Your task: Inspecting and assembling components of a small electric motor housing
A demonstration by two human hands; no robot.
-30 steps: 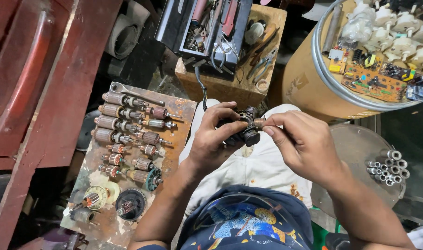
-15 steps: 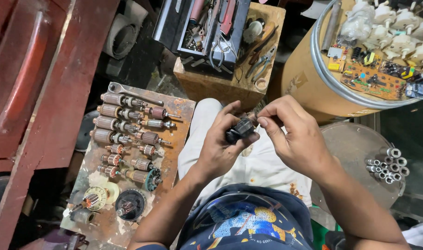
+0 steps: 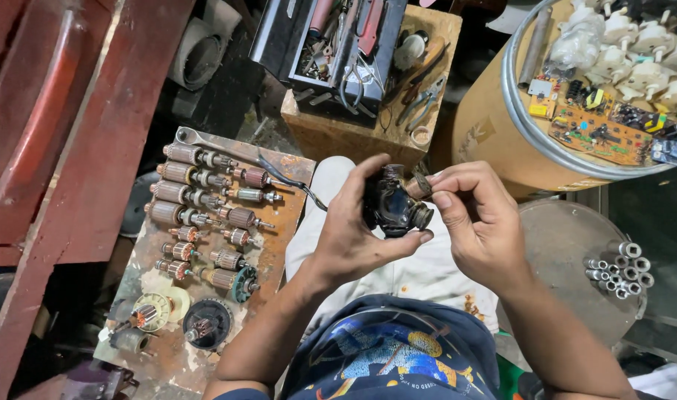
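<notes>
Both hands (image 3: 427, 222) grip the black motor housing (image 3: 392, 207) between them.

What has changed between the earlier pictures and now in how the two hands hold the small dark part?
The left hand has turned the dark motor part and holds it more upright. The right hand has shifted its fingertips to the part's top. Both keep their grip. The armatures on the board and the toolbox stayed put.
</notes>
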